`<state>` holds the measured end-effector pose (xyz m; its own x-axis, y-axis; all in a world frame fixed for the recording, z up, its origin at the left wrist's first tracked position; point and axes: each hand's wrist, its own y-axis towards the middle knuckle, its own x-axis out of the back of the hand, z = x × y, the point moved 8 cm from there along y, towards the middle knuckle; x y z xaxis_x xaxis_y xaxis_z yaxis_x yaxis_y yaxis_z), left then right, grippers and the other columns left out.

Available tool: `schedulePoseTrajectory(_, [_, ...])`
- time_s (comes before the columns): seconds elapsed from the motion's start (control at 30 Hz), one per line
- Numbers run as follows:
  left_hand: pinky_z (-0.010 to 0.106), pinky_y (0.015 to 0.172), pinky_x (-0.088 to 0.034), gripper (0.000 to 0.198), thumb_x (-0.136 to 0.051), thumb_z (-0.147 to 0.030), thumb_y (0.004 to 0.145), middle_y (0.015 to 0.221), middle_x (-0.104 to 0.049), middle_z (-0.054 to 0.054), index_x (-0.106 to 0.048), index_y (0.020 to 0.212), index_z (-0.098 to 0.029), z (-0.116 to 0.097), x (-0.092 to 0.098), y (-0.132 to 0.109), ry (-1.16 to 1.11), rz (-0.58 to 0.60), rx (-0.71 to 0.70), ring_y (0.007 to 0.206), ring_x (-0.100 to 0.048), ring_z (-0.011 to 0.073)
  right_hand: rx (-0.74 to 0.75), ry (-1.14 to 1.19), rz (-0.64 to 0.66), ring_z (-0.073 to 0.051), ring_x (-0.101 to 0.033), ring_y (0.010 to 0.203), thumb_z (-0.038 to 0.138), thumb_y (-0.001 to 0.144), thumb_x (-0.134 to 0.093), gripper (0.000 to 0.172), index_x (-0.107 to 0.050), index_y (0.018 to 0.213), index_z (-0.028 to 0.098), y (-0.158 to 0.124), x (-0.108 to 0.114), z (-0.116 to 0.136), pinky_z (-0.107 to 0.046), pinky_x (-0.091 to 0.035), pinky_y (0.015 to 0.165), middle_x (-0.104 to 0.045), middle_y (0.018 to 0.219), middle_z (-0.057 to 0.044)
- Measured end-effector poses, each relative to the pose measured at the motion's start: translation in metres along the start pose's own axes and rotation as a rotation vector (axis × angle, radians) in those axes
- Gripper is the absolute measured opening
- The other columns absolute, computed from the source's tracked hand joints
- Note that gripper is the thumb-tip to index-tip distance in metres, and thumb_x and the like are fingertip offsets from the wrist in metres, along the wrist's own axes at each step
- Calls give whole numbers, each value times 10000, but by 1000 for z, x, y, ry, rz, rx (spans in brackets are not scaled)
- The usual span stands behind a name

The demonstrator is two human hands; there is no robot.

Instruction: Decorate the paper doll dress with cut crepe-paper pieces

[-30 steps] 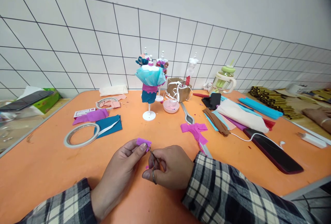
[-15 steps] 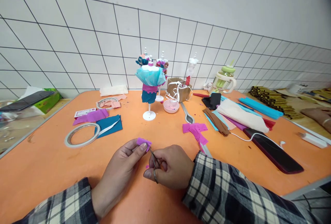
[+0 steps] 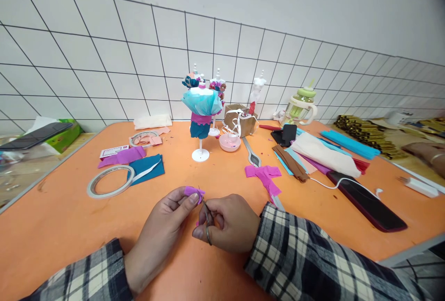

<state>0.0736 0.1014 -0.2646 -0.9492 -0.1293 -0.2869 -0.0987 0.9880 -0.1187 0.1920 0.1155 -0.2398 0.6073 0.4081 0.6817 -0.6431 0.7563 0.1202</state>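
Note:
Between thumb and fingers, my left hand [image 3: 170,217] pinches a small folded piece of purple crepe paper [image 3: 192,191]. My right hand [image 3: 231,222] is closed around small metal scissors [image 3: 207,222], with the thumb at one finger loop. The scissor blades are at the right edge of the purple paper; how far they are parted is too small to tell. A tiny pink scrap lies on the table under my hands. Beyond them stands a small white dress form [image 3: 200,106] with a light blue ruffle, a magenta band and teal shorts.
To the left lie a tape roll [image 3: 110,181], teal paper [image 3: 149,169] and purple strips. Magenta strips [image 3: 266,176] rest right of my hands, near a phone [image 3: 366,201] and stacked crepe paper. Behind are a pink bowl [image 3: 229,143], more dress forms and a green-lidded bottle [image 3: 301,106].
The scissor blades have shifted slightly at the purple paper, and its edge looks a little different in shape. Both hands stay almost in place.

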Motion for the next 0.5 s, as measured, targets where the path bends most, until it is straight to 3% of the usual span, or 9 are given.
schedulePoseTrajectory(0.5, [235,652,-472,208,-788,-380,699,770,-686,-1,-712,759,-196,-1,-3,-1,-29,9,8,669,-581,127,-11,-3,-8,-58,-435,466,481,738,-672,258,-637,753,226,0,-2,-2,-187,-274,494,-535,538,84])
